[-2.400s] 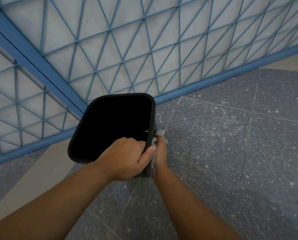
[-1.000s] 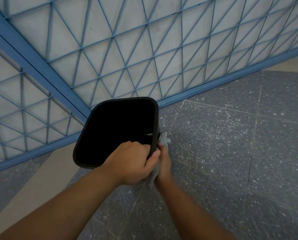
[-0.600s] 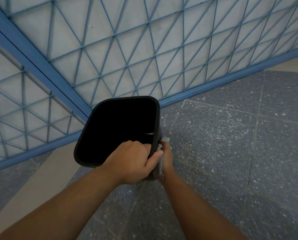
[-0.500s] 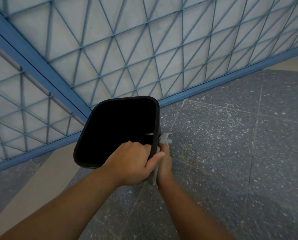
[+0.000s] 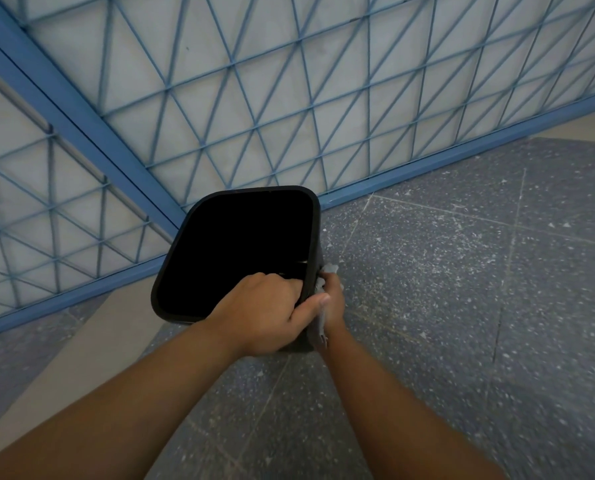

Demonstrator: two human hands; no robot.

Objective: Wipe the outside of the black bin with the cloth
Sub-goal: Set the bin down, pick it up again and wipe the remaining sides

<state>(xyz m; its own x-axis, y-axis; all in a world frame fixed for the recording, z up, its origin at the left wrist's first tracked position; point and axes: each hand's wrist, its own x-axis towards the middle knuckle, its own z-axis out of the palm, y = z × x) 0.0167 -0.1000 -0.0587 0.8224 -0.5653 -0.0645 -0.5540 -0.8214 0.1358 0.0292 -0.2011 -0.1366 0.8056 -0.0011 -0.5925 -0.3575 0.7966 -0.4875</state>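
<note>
- The black bin point(image 5: 240, 251) stands on the grey speckled floor point(image 5: 462, 306), close to the blue metal grille point(image 5: 254, 98) that runs along the far side. Its open mouth faces up, and the inside is so dark that nothing of its walls or bottom can be made out.
- The left hand point(image 5: 265, 317) grips the near right corner of the rim: the fingers curl over the edge down into the dark, where their tips are lost, and the thumb lies across the outside of the corner.
- The right hand point(image 5: 332, 303) is just beside it on the right, pressed against the bin's outer right wall with the grey cloth point(image 5: 325, 275) between palm and wall. Most of this hand is hidden behind the left thumb and the cloth; its fingers appear folded round the cloth, though how tightly I cannot tell.
- Only scraps of the cloth show: a bunched bit poking out above the right hand, and a thin strip hanging down by the wrist.
- The bin's outer walls are nearly all out of sight from this angle; only a narrow sliver of the right side shows below the rim.
- Both forearms run off the near edge of the view.
- A paler strip of floor point(image 5: 92, 358) lies to the near left.
</note>
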